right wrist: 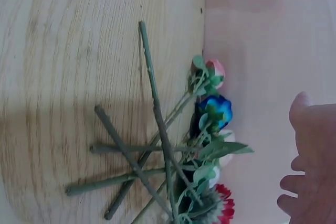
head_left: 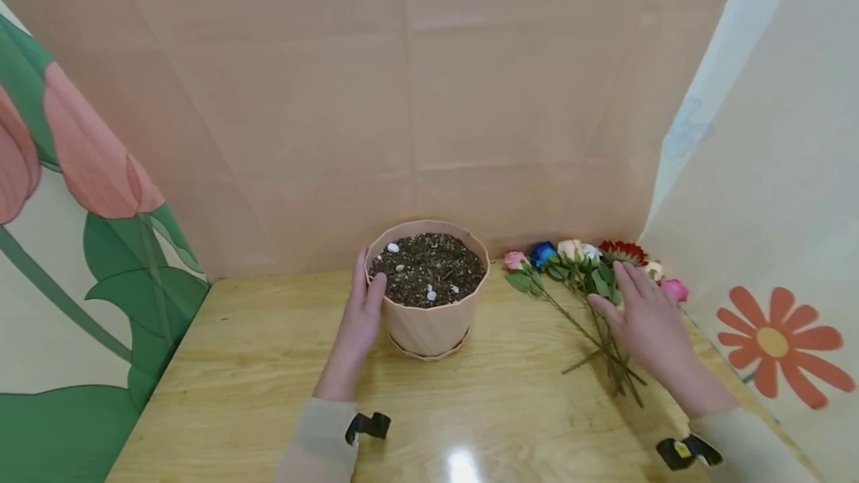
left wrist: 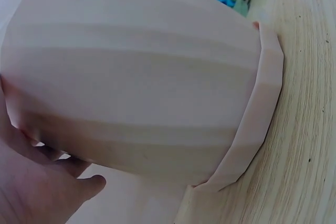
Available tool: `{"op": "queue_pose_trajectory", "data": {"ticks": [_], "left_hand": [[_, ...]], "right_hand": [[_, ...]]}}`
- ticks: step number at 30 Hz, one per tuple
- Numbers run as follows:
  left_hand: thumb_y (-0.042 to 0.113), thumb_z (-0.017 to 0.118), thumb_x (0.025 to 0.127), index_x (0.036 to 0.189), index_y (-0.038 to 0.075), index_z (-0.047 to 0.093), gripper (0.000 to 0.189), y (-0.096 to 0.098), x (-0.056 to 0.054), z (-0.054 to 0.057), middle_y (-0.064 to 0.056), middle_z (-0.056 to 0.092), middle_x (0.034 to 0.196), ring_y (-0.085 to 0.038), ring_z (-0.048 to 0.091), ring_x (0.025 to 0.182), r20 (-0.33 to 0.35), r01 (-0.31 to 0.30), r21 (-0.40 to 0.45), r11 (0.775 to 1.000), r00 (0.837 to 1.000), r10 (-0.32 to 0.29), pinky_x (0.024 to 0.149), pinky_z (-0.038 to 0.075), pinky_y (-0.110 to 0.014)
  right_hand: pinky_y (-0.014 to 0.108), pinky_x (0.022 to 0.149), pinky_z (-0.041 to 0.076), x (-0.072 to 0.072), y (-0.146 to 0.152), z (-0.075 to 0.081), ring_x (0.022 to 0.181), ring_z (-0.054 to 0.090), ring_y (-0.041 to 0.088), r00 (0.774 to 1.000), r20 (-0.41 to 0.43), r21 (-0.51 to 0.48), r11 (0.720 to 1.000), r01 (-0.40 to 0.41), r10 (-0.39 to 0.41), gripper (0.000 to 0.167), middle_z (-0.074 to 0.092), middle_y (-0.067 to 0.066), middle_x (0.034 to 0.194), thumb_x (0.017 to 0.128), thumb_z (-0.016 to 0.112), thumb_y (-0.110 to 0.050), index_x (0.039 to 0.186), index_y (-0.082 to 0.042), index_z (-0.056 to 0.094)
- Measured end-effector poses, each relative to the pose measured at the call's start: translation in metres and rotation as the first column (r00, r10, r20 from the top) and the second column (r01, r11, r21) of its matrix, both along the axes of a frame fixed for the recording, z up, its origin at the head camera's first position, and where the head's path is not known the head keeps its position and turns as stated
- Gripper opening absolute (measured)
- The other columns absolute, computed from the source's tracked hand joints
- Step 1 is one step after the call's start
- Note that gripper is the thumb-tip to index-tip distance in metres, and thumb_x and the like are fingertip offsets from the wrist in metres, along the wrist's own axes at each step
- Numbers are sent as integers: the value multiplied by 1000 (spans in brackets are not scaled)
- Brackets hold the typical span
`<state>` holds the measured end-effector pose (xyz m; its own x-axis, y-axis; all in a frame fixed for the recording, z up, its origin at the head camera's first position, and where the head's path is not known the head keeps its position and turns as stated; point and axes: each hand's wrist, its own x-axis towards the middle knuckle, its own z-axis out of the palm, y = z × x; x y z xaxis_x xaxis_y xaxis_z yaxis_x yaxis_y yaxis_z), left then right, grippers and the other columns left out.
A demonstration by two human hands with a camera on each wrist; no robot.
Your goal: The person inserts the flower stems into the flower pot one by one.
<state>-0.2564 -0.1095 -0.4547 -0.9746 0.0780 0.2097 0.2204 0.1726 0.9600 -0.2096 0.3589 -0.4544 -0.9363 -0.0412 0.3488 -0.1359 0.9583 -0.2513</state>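
A pale pink flowerpot (head_left: 429,328) filled with dark soil (head_left: 436,263) stands on a matching saucer (head_left: 429,355). Against the pot's left side rests my left hand (head_left: 356,326), fingers extended near the rim; in the left wrist view the hand (left wrist: 39,184) touches the pot's wall. My right hand (head_left: 647,323) is over a loose bunch of flowers, fingers extended and holding nothing. Among them are a pink rose (head_left: 515,261), a blue rose (head_left: 543,254), a red flower (head_left: 620,250) and a magenta rose (head_left: 675,290). Their green stems (right wrist: 152,82) cross one another on the table.
White pebbles (head_left: 393,248) lie on the soil. The wooden table (head_left: 268,349) meets a plain pinkish backdrop (head_left: 302,133) just behind the pot and flowers. Side panels carry a painted tulip (head_left: 101,147) on the left and a painted orange flower (head_left: 772,341) on the right.
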Motion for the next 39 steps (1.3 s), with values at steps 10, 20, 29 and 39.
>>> {"op": "queue_pose_trajectory", "data": {"ticks": [10,20,29,39], "left_hand": [[46,42,120,177,46,11,65,-2,-3,-1,-5,9,185,-40,15,166,2,23,15,1000,1000,-23,131,15,-67],[49,42,119,174,53,13,62,-4,-1,0,0,10,184,-37,16,167,22,17,9,1000,1000,-17,131,15,-67],[49,40,120,174,52,13,61,-5,-4,-2,-1,9,184,-40,16,166,10,12,3,1000,1000,-12,130,16,-69],[46,38,121,177,45,12,61,-4,-5,-1,-3,7,184,-39,15,167,-20,32,5,999,999,-32,131,14,-69]], "right_hand": [[86,109,32,1,17,-3,139,38,71,999,8,10,999,38,-39,77,38,45,159,116,60,-41,167,10,33],[85,103,39,11,18,-25,125,51,72,999,34,10,1000,25,-25,73,49,48,147,108,75,-29,162,9,44],[78,92,50,11,24,-34,111,60,64,995,83,14,998,58,-59,72,60,44,131,109,73,-38,156,12,50],[68,76,56,4,31,-45,94,69,52,983,139,-46,991,128,-121,73,72,30,109,110,69,-47,147,15,57]]}}
